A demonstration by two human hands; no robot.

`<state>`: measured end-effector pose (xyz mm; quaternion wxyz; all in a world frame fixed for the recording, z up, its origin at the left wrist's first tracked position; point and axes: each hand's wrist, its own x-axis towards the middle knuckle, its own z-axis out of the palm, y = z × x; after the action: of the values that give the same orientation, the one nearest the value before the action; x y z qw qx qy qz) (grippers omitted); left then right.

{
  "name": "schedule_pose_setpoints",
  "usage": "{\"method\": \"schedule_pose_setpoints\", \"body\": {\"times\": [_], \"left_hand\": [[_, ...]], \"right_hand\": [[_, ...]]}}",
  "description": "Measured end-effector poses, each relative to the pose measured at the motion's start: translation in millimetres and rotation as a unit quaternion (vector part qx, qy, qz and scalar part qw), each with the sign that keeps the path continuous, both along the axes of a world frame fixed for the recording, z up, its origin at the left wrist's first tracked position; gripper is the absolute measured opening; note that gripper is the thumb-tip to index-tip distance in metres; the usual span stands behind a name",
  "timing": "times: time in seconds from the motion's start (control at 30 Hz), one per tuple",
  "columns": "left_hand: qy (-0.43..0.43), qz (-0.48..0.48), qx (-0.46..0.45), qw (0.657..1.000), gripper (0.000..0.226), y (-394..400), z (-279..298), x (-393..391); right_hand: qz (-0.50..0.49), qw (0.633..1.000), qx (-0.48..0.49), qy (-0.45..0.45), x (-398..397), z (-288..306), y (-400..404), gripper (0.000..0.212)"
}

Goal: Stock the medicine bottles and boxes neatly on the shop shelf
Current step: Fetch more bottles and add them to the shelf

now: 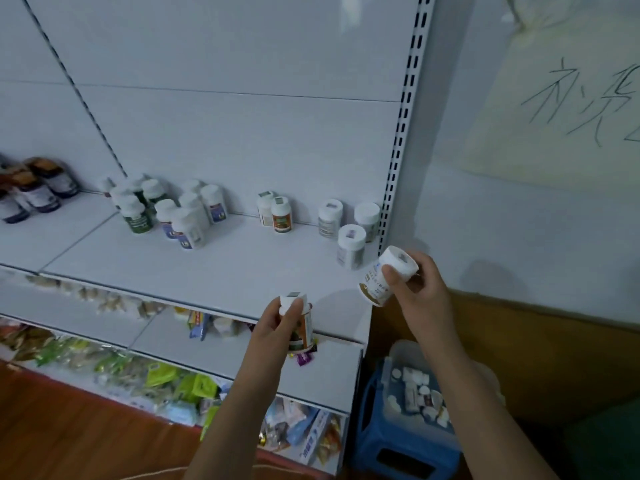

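A white shop shelf [221,268] carries scattered bottles before a pale wall. The left hand [277,327] grips 1 small bottle [302,327] over the shelf's front edge; the right hand [415,289] grips a tilted white bottle [384,275] at its right end.

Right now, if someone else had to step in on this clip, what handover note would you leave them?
Left hand grips an upright white-capped bottle at the shelf's front edge.
Right hand grips a tilted bottle near the shelf's right end.
Done: groups of bottles already stand along the back, including three at the right.
Left: set both held bottles down, then empty the clear tub on the blue stool; it holds more stock.
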<state>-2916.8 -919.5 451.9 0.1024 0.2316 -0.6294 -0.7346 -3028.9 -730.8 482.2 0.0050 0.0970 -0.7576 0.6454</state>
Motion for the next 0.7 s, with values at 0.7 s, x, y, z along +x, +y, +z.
{"method": "schedule_pose_setpoints", "body": {"times": [0.7], "left_hand": [[0.055,-0.017,-0.195,0.979,0.027,-129.8,-19.1,-92.3]], "right_hand": [[-0.020,0.836,0.486,0.252,-99.8,-29.3,-139.2,0.063]]}}
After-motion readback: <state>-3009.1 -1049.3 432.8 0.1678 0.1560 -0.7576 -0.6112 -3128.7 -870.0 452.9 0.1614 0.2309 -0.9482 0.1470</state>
